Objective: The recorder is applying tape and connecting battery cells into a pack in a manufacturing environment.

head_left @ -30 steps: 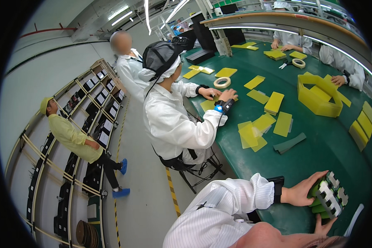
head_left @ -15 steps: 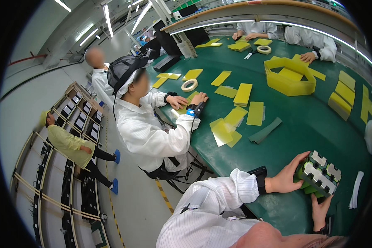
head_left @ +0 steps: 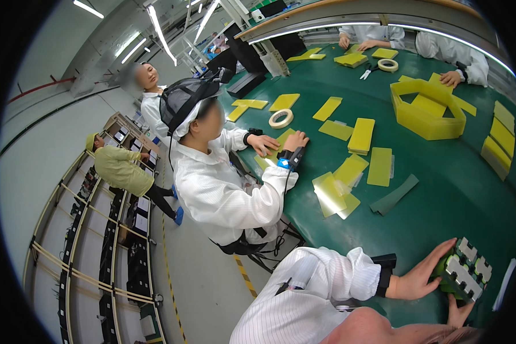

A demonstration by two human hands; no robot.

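A battery pack [head_left: 463,276] with green cells, a dark grey frame and silver metal strips on its upper face is tilted at the lower right of the green table [head_left: 441,212]. My left hand [head_left: 419,276] grips its left side, fingers stretched along the edge and thumb pressed against it. From below, my right hand [head_left: 458,313] holds the pack's near edge; part of that hand is out of sight. Beside the pack, to the right, lies a white strip [head_left: 504,284].
Yellow sheets [head_left: 379,166] lie in loose groups and stacks across the table, with a grey-green strip [head_left: 394,195], tape roll [head_left: 281,118] and yellow hexagonal frame [head_left: 427,123]. A co-worker [head_left: 223,189] sits at my left, both hands on a yellow sheet. Shelving racks [head_left: 97,246] stand beyond the aisle.
The view has turned, so the table's things sit further right. My hands and the pack appear lower and further right, grip kept. The person in yellow by the racks has changed posture.
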